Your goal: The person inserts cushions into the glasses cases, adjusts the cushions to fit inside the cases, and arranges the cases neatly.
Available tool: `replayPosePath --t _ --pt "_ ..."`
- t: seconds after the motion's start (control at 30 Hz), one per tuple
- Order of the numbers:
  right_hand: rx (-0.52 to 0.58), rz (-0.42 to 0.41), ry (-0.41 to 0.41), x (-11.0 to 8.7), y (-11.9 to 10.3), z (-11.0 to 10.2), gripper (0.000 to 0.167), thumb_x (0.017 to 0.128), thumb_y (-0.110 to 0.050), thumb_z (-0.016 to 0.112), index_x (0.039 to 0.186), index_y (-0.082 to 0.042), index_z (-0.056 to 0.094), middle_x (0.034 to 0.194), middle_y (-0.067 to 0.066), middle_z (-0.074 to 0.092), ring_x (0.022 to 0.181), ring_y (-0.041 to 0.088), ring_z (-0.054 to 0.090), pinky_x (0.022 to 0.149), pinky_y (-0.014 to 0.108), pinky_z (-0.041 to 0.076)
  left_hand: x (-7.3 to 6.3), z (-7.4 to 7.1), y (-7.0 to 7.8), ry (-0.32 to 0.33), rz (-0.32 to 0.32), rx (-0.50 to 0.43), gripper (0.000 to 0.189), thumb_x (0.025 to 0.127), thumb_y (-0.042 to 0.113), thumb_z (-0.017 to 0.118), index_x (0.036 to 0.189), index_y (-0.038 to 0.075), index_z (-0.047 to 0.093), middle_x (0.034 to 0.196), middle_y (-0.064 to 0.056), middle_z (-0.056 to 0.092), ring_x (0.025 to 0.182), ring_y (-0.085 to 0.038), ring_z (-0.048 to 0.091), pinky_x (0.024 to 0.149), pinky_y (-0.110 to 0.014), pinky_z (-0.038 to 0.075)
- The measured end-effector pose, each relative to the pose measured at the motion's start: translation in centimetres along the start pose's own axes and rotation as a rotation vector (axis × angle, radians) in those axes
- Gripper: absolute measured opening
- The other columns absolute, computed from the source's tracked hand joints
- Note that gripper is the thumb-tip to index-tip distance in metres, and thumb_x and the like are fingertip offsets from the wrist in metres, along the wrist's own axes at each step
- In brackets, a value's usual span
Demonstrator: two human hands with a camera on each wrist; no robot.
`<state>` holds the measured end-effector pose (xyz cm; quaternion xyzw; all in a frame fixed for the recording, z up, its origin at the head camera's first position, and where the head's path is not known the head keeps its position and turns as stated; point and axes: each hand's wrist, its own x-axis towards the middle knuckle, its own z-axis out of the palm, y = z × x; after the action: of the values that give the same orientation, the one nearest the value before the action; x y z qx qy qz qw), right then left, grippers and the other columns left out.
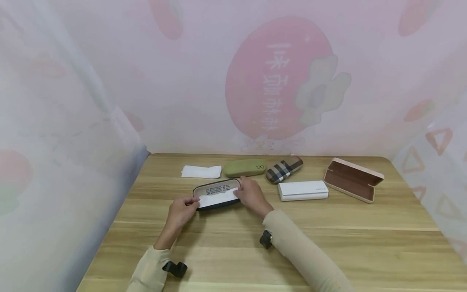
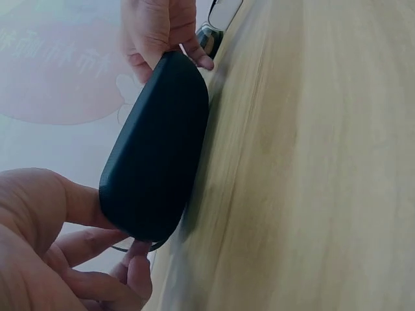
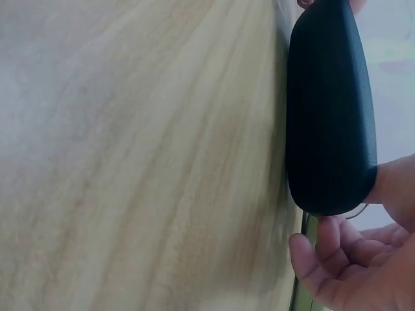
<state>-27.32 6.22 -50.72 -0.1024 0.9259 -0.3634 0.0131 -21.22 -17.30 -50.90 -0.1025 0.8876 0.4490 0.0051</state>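
An open dark glasses case (image 1: 219, 205) is held by both hands near the middle of the table. A white cloth (image 1: 218, 198) lies inside it, and printed lines show on the pale lining of its raised lid. My left hand (image 1: 182, 211) grips the left end, thumb at the near rim. At the opposite end, my right hand (image 1: 251, 196) holds the case, its thumb over the rim by the cloth. Both wrist views show the smooth dark underside of the case (image 2: 155, 149), with the thumb on one side and fingers beneath.
Behind the case lie a folded white cloth (image 1: 201, 172) and a green glasses case (image 1: 242, 167). Rightward are a plaid case (image 1: 284, 169), a closed white case (image 1: 303, 191) and an open case with brown lining (image 1: 350, 181). A printed curtain (image 1: 182, 101) borders the table's back.
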Motion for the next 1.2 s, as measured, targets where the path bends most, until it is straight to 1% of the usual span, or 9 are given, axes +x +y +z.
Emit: replayPosePath --t 0.07,0.27,0.43,0.53,0.63,0.77,0.87,1.07,1.2 --pt "-0.001 0.027 -0.007 0.1 0.1 0.0 0.058 0.089 -0.012 0.076 0.137 0.011 0.053 0.083 0.009 0.068 0.069 0.017 0.06 0.067 0.033 0.054 0.1 -0.1 0.0 -0.002 0.0 0.015 0.02 0.091 0.015 0.068 0.102 0.002 0.079 0.108 -0.015 0.075 0.107 -0.03 0.065 0.09 -0.042 0.05" --pt "-0.083 0.077 -0.012 0.4 0.0 -0.1 0.038 0.088 -0.016 0.079 0.116 0.005 0.066 0.095 0.013 0.07 0.078 0.021 0.059 0.076 0.038 0.054 0.3 -0.2 -0.1 0.002 0.016 0.063 0.012 0.086 0.014 0.07 0.091 0.005 0.077 0.097 -0.011 0.075 0.096 -0.026 0.065 0.079 -0.033 0.048" --pt "-0.005 0.074 -0.029 0.5 0.6 -0.1 0.033 0.092 -0.02 0.076 0.113 0.004 0.071 0.107 0.017 0.074 0.087 0.024 0.065 0.084 0.04 0.056 0.2 -0.3 -0.5 0.022 0.001 0.023 0.016 0.087 0.016 0.069 0.096 0.004 0.071 0.089 -0.007 0.068 0.081 -0.019 0.06 0.07 -0.027 0.045" --pt "0.055 0.075 -0.016 0.6 1.3 0.0 0.032 0.098 -0.024 0.067 0.117 0.001 0.071 0.113 0.016 0.073 0.1 0.027 0.068 0.09 0.042 0.056 0.0 -0.5 -0.7 0.032 -0.032 -0.043 0.027 0.091 0.024 0.067 0.109 0.004 0.068 0.098 -0.01 0.068 0.084 -0.02 0.063 0.072 -0.026 0.047" --pt "0.117 0.098 0.004 0.6 1.7 0.0 0.037 0.104 -0.03 0.057 0.125 -0.002 0.069 0.121 0.016 0.071 0.113 0.031 0.066 0.098 0.045 0.054 -0.1 -0.9 -0.9 0.021 -0.062 -0.109 0.046 0.096 0.036 0.064 0.128 0.002 0.062 0.117 -0.015 0.066 0.097 -0.024 0.065 0.081 -0.029 0.049" --pt "0.175 0.139 -0.012 0.4 1.7 -0.4 0.044 0.105 -0.038 0.052 0.133 -0.005 0.064 0.13 0.017 0.067 0.123 0.033 0.062 0.105 0.048 0.049 0.0 -1.2 -0.8 -0.066 -0.069 -0.185 0.073 0.098 0.05 0.06 0.149 0.0 0.044 0.142 -0.022 0.054 0.114 -0.03 0.064 0.092 -0.037 0.055" --pt "0.213 0.14 -0.059 0.1 1.5 -0.9 0.051 0.103 -0.042 0.055 0.139 -0.006 0.06 0.135 0.017 0.065 0.126 0.033 0.06 0.107 0.047 0.049 -0.1 -1.2 -0.7 -0.135 -0.037 -0.228 0.083 0.098 0.052 0.062 0.154 -0.004 0.035 0.15 -0.026 0.047 0.119 -0.033 0.062 0.094 -0.04 0.057" --pt "0.421 0.043 -0.24 -0.1 1.2 -1.0 0.061 0.093 -0.031 0.075 0.142 -0.004 0.053 0.129 0.017 0.067 0.114 0.028 0.065 0.094 0.038 0.055 0.2 -1.1 -0.6 -0.197 0.091 -0.251 0.07 0.093 0.036 0.074 0.144 -0.003 0.047 0.137 -0.026 0.059 0.123 -0.035 0.059 0.089 -0.035 0.057" --pt "0.492 -0.061 -0.319 -0.2 0.9 -0.3 0.074 0.081 -0.017 0.086 0.143 -0.001 0.048 0.131 0.017 0.066 0.117 0.028 0.064 0.105 0.04 0.049 0.5 -0.9 -1.0 -0.215 0.176 -0.22 0.068 0.089 0.028 0.08 0.142 -0.002 0.05 0.135 -0.024 0.061 0.124 -0.034 0.059 0.099 -0.037 0.049"
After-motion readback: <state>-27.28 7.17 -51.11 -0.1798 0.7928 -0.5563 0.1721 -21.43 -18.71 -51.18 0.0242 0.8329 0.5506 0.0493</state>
